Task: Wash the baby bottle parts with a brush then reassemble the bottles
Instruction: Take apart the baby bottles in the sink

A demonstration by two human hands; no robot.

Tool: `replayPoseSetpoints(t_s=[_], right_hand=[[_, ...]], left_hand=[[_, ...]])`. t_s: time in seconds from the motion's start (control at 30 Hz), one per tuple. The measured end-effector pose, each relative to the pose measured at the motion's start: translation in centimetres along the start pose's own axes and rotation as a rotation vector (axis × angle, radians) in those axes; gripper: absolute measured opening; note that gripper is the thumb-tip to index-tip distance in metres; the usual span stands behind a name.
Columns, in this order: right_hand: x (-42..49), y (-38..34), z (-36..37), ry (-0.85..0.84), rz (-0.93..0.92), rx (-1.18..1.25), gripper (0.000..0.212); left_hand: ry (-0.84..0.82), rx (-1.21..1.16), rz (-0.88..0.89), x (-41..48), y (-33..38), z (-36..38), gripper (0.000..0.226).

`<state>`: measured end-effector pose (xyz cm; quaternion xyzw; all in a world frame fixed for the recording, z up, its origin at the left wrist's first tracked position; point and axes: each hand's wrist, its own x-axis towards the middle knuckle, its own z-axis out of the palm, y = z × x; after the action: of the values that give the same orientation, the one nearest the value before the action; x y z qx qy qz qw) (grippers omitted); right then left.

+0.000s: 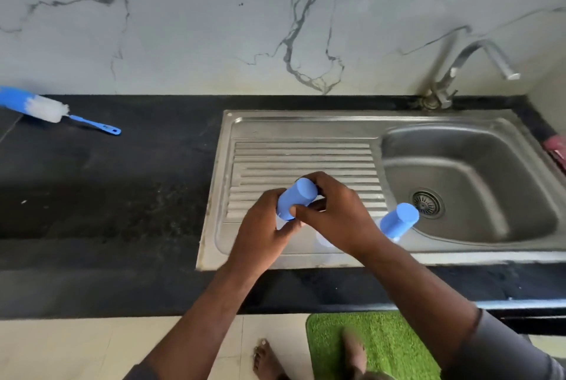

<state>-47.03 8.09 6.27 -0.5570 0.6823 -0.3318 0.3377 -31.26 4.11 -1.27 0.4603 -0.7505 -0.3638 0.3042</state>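
Both my hands hold one baby bottle with a blue cap (296, 198) above the steel drainboard (303, 162). My left hand (263, 234) grips its lower part from below. My right hand (333, 211) curls round the blue cap from the right. The clear bottle body is mostly hidden by my fingers. A second bottle with a blue cap (398, 222) stands on the sink's rim between drainboard and basin. The blue and white bottle brush (46, 108) lies far left on the black counter.
The steel sink basin (465, 183) with its drain lies to the right, the tap (468, 64) behind it. A pink object (556, 150) sits at the far right edge. The black counter (107, 196) stretches left. A green mat (382, 346) and my bare feet are below.
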Motion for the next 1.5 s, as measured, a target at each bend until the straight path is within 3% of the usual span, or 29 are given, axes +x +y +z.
replayPoseSetpoints(t_s=[0.17, 0.37, 0.57, 0.73, 1.07, 1.3, 1.5], right_hand=[[0.7, 0.3, -3.1, -0.047, -0.044, -0.002, 0.037], [1.9, 1.3, -7.9, -0.115, -0.207, 0.005, 0.032], [3.0, 1.8, -13.6, -0.149, -0.331, -0.011, 0.028], [2.7, 3.7, -20.5, -0.085, -0.401, -0.047, 0.047], [1.4, 10.6, -32.0, 0.005, -0.29, 0.147, 0.021], [-1.4, 14.9, -35.6, 0.144, -0.235, 0.275, 0.027], [-2.2, 19.4, -38.5, 0.075, -0.236, 0.313, 0.041]], left_hand=[[-0.003, 0.061, 0.01, 1.2, 2.9, 1.3, 0.035], [0.158, 0.203, 0.061, 1.4, 7.3, 3.1, 0.033], [0.278, 0.511, 0.114, 2.6, 12.4, 3.7, 0.052], [0.272, 0.664, 0.256, 5.0, 18.9, 7.3, 0.056], [0.002, 0.712, 0.509, 13.3, 26.1, 15.6, 0.049], [-0.333, 0.703, 0.62, 17.2, 29.7, 19.9, 0.043], [-0.541, 0.57, 0.493, 18.1, 30.5, 23.5, 0.039]])
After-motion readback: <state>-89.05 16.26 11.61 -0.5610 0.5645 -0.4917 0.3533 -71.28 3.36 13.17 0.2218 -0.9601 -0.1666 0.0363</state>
